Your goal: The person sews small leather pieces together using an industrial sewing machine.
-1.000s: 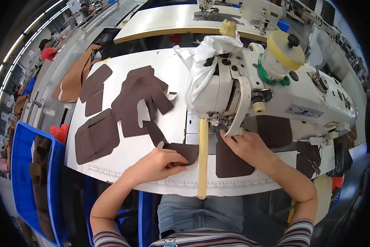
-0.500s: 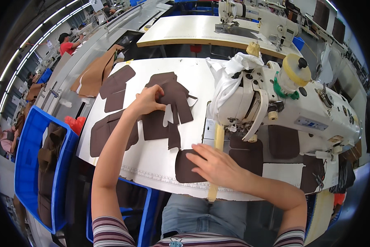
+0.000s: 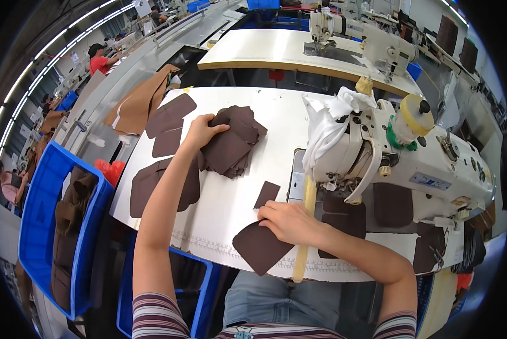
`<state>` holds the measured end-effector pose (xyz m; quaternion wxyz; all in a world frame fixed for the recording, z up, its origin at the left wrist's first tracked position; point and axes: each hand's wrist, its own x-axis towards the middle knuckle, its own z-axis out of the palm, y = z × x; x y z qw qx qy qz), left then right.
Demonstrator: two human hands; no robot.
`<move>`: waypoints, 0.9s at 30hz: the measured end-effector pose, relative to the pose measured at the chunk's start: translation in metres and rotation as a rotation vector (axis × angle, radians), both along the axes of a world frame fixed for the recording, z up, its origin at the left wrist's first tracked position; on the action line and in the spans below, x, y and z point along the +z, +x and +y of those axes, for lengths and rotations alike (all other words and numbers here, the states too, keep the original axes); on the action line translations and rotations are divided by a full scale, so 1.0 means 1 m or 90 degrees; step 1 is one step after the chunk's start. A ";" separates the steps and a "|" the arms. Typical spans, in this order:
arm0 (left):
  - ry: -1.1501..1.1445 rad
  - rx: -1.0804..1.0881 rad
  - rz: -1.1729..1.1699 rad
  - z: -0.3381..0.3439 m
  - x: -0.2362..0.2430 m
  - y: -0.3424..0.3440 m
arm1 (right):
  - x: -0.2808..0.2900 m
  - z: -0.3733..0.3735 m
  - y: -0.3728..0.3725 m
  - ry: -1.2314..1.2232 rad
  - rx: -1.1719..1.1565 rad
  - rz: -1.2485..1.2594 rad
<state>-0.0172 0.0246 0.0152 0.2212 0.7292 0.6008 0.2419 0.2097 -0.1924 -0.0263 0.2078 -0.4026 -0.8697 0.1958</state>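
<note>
My left hand [image 3: 201, 132] reaches out across the white table [image 3: 219, 214] and grips the top piece of a stack of dark brown cut fabric pieces [image 3: 232, 142]. My right hand [image 3: 287, 221] lies flat near the table's front edge, pressing on a large dark brown fabric piece [image 3: 259, 246]. A small brown rectangle of fabric [image 3: 267, 194] lies just above that hand. The white sewing machine [image 3: 400, 158] stands to the right, with a white cloth [image 3: 330, 124] draped over its head.
More brown pieces [image 3: 166, 121] lie at the table's left, others [image 3: 392, 203] under the machine. Tan fabric [image 3: 138, 104] hangs off the far left corner. Blue bins [image 3: 39, 226] with fabric stand at left. A yellow strip [image 3: 305, 226] runs to the front edge. Another sewing table [image 3: 298, 51] sits behind.
My left hand went from the front edge out to the stack at the table's far left. My right hand slid the large brown piece left along the front edge.
</note>
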 end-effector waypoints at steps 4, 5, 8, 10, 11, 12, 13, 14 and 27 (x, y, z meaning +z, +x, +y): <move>0.413 0.107 0.193 -0.026 0.002 0.010 | 0.016 -0.007 0.011 -0.091 -0.026 0.123; 0.412 0.039 0.132 -0.041 0.008 0.012 | 0.021 -0.006 0.014 -0.119 -0.053 0.157; 0.055 -0.394 -0.128 -0.105 0.017 0.025 | 0.035 -0.003 0.017 -0.215 -0.127 0.157; -0.210 -0.537 -0.099 -0.143 0.010 0.041 | 0.039 -0.009 0.017 -0.210 -0.117 0.154; -0.220 -0.532 -0.082 -0.152 0.006 0.048 | 0.041 -0.016 0.020 -0.213 -0.131 0.204; -0.235 -0.514 -0.054 -0.156 0.002 0.051 | 0.041 -0.026 0.023 -0.205 -0.127 0.278; -0.302 -0.482 -0.213 -0.160 -0.002 0.054 | 0.041 -0.038 0.032 -0.151 -0.126 0.259; -0.386 -0.413 -0.347 -0.162 -0.006 0.056 | 0.040 -0.046 0.044 -0.180 -0.166 0.230; -0.503 -0.317 -0.339 -0.161 -0.007 0.067 | 0.005 -0.050 0.134 0.291 -0.091 -0.316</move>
